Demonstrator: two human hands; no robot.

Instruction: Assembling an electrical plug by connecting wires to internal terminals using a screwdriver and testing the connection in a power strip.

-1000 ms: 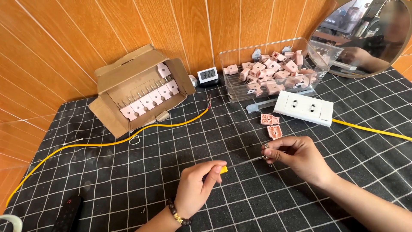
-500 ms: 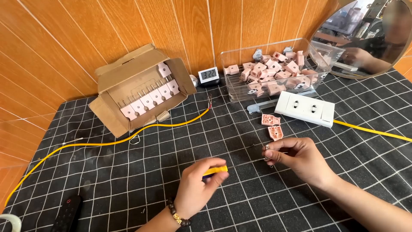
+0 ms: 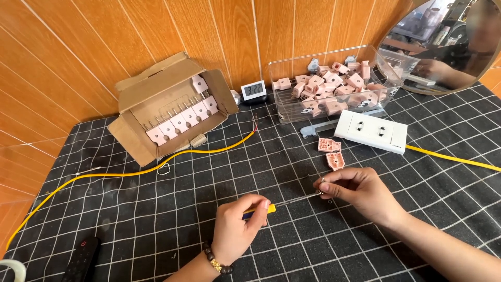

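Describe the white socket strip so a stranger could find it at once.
Start at the clear plastic bin of pink plug parts by the wooden wall. Just in front lies the white rectangular socket strip, flat on the black gridded mat. It alone is white, long, and trails a yellow cable.

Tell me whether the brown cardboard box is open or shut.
Open: the brown cardboard box lies tipped on its side, flaps spread, with a row of pink plug pieces visible inside.

A yellow-handled screwdriver (image 3: 261,210) is gripped in the left hand (image 3: 237,230), its thin shaft reaching to a small metal part (image 3: 322,192) pinched by the right hand (image 3: 360,192). Two pink plug halves (image 3: 332,152) are seen just beyond, near a white socket strip (image 3: 371,130) on the gridded worktop (image 3: 156,219).
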